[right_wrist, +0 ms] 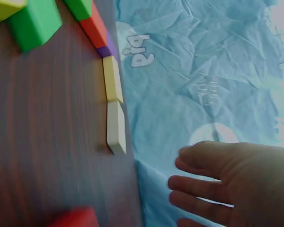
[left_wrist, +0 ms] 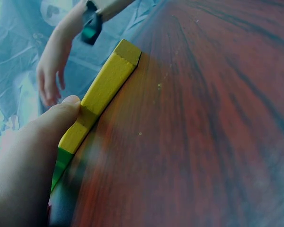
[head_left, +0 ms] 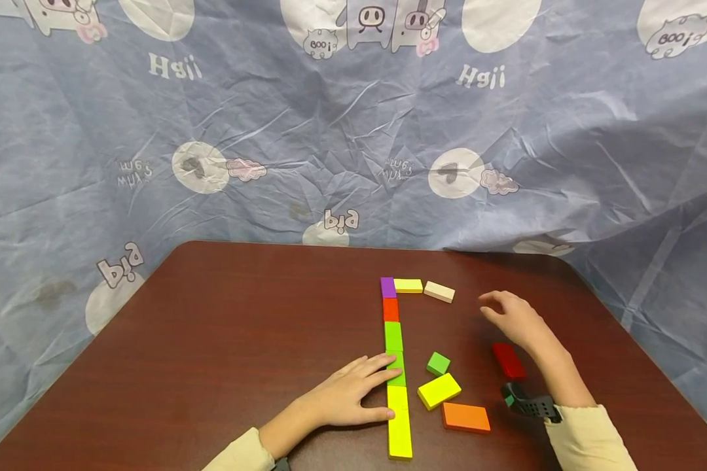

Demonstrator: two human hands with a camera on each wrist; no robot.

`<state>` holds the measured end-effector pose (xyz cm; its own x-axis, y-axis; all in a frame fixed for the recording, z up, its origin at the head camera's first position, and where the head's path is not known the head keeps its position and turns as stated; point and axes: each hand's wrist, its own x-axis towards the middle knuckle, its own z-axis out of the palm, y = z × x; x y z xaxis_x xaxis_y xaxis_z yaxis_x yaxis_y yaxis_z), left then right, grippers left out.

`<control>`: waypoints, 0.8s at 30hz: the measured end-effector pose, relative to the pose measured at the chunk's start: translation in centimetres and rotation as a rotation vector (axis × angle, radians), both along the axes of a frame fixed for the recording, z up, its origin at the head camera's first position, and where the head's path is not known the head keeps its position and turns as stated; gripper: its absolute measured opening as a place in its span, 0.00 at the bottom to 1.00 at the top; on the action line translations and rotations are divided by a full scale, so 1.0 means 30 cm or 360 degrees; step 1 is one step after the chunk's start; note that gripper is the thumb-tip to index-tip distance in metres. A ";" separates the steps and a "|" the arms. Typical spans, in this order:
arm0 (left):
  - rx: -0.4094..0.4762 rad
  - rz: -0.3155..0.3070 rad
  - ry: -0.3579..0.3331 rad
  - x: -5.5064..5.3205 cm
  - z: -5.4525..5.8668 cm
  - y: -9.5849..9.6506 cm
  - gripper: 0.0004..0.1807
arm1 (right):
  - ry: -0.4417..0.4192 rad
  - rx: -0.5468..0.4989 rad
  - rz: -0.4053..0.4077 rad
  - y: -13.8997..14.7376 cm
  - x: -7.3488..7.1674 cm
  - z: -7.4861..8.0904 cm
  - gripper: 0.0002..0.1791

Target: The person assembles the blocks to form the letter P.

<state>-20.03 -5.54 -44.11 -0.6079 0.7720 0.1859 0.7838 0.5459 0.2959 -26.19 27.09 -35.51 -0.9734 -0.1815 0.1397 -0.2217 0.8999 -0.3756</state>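
My left hand (head_left: 347, 394) lies against a straight row of wooden blocks, fingertips on a green block (head_left: 398, 378) and thumb at a long yellow block (head_left: 399, 437). In the left wrist view the thumb touches the side of that yellow block (left_wrist: 106, 84). Farther up the row come another green block (head_left: 393, 337), a red block (head_left: 391, 309) and a purple block (head_left: 387, 288). From the purple end, a pale yellow block (head_left: 408, 286) and a cream block (head_left: 439, 292) extend rightward, the cream one slightly skewed. My right hand (head_left: 520, 320), holding nothing, hovers right of the cream block with fingers loosely bent.
Right of the row lie a small green block (head_left: 438, 364), a yellow block (head_left: 439, 391) and an orange block (head_left: 466, 417). A dark red block (head_left: 509, 360) sits below the right hand. A blue-grey printed cloth (head_left: 330, 131) hangs behind the brown table (head_left: 241, 314).
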 end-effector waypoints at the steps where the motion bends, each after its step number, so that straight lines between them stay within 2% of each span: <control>1: 0.0000 -0.0001 0.0002 -0.002 0.001 0.000 0.35 | -0.0009 0.0022 -0.0012 0.014 0.020 -0.001 0.19; 8: -0.0002 0.0003 -0.0028 -0.002 0.004 -0.005 0.35 | -0.0197 0.0228 -0.0155 0.075 0.126 -0.043 0.26; 14: 0.0003 0.0013 -0.0038 0.001 0.001 -0.004 0.36 | -0.0305 0.0274 -0.0238 0.081 0.155 -0.082 0.34; 17: 0.0000 0.0007 -0.0027 0.002 -0.001 0.000 0.36 | -0.0344 0.0243 -0.0256 0.079 0.163 -0.104 0.33; 20: -0.0001 0.0006 -0.0028 0.003 -0.001 0.002 0.36 | -0.0313 0.0200 -0.0268 0.073 0.165 -0.118 0.28; 24: 0.0003 0.0005 -0.0023 0.003 0.000 0.004 0.36 | -0.0172 0.0139 -0.0279 0.051 0.148 -0.123 0.24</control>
<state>-19.93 -5.42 -44.12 -0.6128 0.7698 0.1784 0.7778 0.5478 0.3082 -21.75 28.64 -39.21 -0.9996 -0.0151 0.0242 -0.0218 0.9513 -0.3075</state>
